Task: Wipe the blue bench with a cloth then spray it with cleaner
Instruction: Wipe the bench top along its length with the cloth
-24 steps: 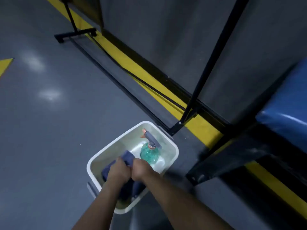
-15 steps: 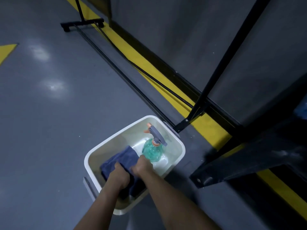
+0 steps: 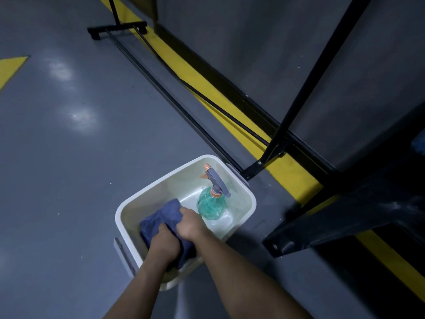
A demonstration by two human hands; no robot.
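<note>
Nearest the camera, 2 bare forearms reach down from 6 o'clock into a white bin (image 3: 128,209) on the grey floor (image 3: 69,157). The left hand (image 3: 164,244) and the right hand (image 3: 192,225) are both curled tight around a dark blue cloth (image 3: 161,217), fingers pressed together into fists with the fabric bunched between them; the 2 fists sit side by side, nearly touching, as if wringing or gathering it. A loose fold of the cloth sticks out toward 11 o'clock.

Just past the right hand, at 1 o'clock, a green spray bottle (image 3: 210,204) stands inside the same bin, its grey trigger head with the orange nozzle tilted toward 12 o'clock. The knuckles are very near its body, so lifting the cloth carelessly could knock the bottle over or drag it along. If the cloth is wet, which cannot be told here, it could drip across the floor on the way to the bench.

Beyond the bin, a black frame (image 3: 264,164) and a yellow floor stripe (image 3: 289,171) run from 3 o'clock toward 11 o'clock. The blue bench (image 3: 419,143) shows only as a sliver at the far 3 o'clock edge, well apart from the hands, so wiping has not begun.
</note>
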